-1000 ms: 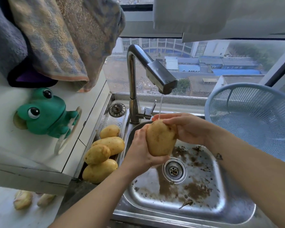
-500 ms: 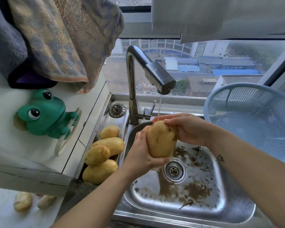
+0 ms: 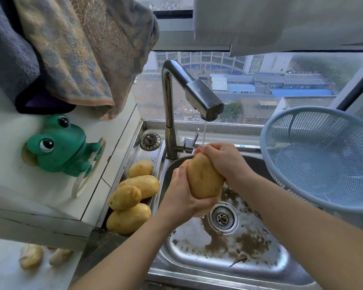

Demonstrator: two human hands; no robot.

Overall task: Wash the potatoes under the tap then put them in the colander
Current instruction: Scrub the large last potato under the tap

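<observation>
Patterned towels (image 3: 76, 51) hang at far left above a green frog figure (image 3: 59, 143) fixed to the white ledge, and below the ledge lie two pale lumps (image 3: 30, 256) too blurred to name. Next to the ledge, four potatoes (image 3: 134, 195) are heaped on the steel strip left of the basin, touching one another, with a round metal plug (image 3: 150, 141) just behind them. At centre, I hold a fifth potato (image 3: 203, 176) upright over the sink (image 3: 277, 266), under the steel tap (image 3: 199, 97). My left hand (image 3: 181, 197) cups its lower end, fingers curled round beneath it and thumb against its side. My right hand (image 3: 224, 162) wraps over its upper end, fingers bent tightly round the top. A thin stream of water (image 3: 204, 132) falls from the spout onto my right knuckles where they meet the potato. Below my hands, brown grit (image 3: 247, 243) is scattered across the wet basin floor around the drain (image 3: 222, 218). At right, the pale blue colander (image 3: 323, 155) sits tilted on the sink's right edge, its open side towards me, near my right forearm and apart from the potato. Rooftops show through the window behind.
</observation>
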